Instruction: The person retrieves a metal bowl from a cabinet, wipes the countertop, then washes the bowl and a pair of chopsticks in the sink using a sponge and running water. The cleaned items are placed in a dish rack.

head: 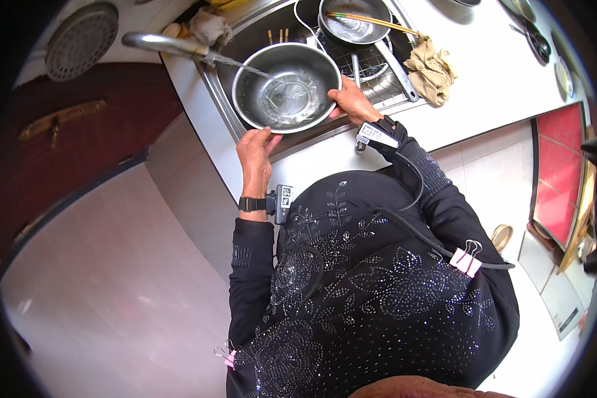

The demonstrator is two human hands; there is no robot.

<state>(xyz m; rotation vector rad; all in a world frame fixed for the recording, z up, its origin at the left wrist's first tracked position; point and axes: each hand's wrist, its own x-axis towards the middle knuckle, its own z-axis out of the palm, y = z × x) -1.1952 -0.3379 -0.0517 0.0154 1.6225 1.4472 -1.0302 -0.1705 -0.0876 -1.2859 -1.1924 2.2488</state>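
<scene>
Both of my hands hold a round stainless steel basin [248, 110] over the left part of the sink [218, 94]. My left hand [256, 149] pinches its near rim, thumb on top. On the right side, my right hand [352, 102] grips the rim with its fingers partly hidden under the basin. A stream of water [244, 65] runs from the metal faucet [164, 44] into the basin. Some water and a few thin pale bits lie on the basin's bottom.
A frying pan [360, 37] with chopsticks [373, 21] across it rests on a wire rack [393, 94] at the sink's right. Beside its handle lies a crumpled tan cloth [430, 72] on the white counter [482, 74]. Another cloth [210, 27] sits behind the faucet.
</scene>
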